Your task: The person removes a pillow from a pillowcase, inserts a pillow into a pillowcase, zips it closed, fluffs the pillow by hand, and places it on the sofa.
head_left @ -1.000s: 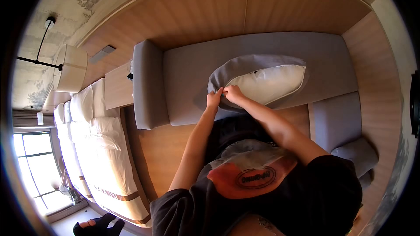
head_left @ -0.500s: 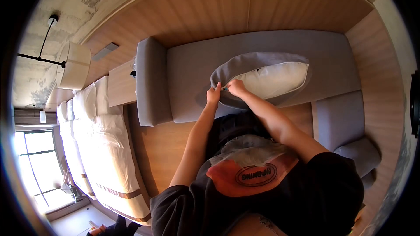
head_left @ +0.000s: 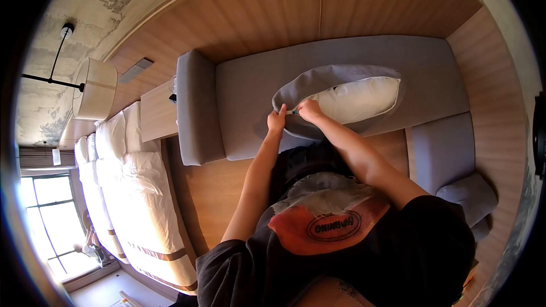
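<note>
A grey cushion cover [head_left: 318, 78] lies on the grey sofa [head_left: 244, 91], its long opening showing a white inner cushion [head_left: 361, 100]. My left hand [head_left: 276, 120] pinches the cover's left corner, at the end of the opening. Close to its right, my right hand [head_left: 309, 110] is closed at the edge of the opening, beside the white filling. A small bluish bit shows between the two hands, too small to make out. The right part of the opening gapes wide.
A bed [head_left: 142, 204] with white bedding stands at the left, beside a wooden side table [head_left: 156, 115]. A lamp [head_left: 95, 88] hangs at the upper left. At the right are a grey seat section [head_left: 443, 150] and a grey pillow [head_left: 469, 198].
My right hand has moved slightly right along the opening, away from my left hand, which keeps its hold on the corner. The other person at the lower left has moved mostly out of view.
</note>
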A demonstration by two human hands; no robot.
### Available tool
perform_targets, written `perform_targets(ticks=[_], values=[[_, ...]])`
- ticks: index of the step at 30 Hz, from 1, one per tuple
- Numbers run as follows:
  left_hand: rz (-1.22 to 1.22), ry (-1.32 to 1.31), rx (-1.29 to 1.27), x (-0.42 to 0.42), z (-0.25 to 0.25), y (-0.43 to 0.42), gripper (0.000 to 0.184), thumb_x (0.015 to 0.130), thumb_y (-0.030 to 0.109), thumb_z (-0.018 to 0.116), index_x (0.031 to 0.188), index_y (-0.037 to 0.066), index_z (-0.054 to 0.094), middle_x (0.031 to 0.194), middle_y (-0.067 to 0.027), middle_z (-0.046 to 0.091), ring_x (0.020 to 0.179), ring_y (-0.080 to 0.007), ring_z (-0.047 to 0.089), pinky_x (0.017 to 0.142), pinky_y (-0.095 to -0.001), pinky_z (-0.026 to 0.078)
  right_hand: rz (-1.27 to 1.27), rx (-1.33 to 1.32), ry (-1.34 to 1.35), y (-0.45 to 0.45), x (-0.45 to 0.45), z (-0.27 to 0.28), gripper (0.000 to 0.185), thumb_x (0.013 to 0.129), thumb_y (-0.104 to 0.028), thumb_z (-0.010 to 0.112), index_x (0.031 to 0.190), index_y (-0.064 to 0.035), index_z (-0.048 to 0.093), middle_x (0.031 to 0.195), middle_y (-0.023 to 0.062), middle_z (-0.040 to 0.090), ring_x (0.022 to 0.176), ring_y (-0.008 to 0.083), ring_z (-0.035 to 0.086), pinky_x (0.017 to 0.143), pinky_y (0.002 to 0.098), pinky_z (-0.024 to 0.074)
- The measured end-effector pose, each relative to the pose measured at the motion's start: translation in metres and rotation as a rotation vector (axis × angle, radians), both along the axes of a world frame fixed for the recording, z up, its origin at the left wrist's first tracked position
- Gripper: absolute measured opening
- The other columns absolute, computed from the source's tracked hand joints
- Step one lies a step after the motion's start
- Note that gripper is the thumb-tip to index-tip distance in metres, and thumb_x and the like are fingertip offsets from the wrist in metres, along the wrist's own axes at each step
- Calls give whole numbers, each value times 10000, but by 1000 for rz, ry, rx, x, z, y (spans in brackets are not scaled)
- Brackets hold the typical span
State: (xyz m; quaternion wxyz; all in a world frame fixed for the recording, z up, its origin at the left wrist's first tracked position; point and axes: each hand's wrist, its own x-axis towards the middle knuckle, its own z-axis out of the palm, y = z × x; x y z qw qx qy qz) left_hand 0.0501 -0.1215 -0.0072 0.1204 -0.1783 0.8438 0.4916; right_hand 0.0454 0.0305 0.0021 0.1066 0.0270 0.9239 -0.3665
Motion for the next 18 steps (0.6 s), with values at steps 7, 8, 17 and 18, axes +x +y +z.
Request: perform_targets(ticks=[7,8,17,18], values=[[35,11,-42,-4,-2,1,622,785,531,547,929,-69,621,887,-260,620,896,-365,599,782,-404,445,-12,8,23,0,-4,-4,169,646,-117,549,719,-87,698,767,170,639,771,329,622,747,389,492],[44,14,-38,-4,1,3,623,784,532,547,929,-69,621,886,-261,619,895,-366,599,780,-405,446,-14,10,26,0,-4,-5,170,645,-118,549,721,-88,699,766,170,639,771,329,622,748,390,492],[34,36,-109,-9,-6,1,623,777,548,540,877,-59,630,861,-251,623,876,-362,603,772,-410,448,-49,24,22,5,-7,-10,154,648,-127,563,715,-92,698,760,173,638,771,328,623,744,396,495],[46,37,-110,-10,-7,0,625,774,553,540,871,-59,631,857,-252,623,872,-364,604,771,-412,448,-70,26,12,6,-8,-11,151,652,-128,565,714,-93,697,760,174,638,772,330,623,742,397,496]])
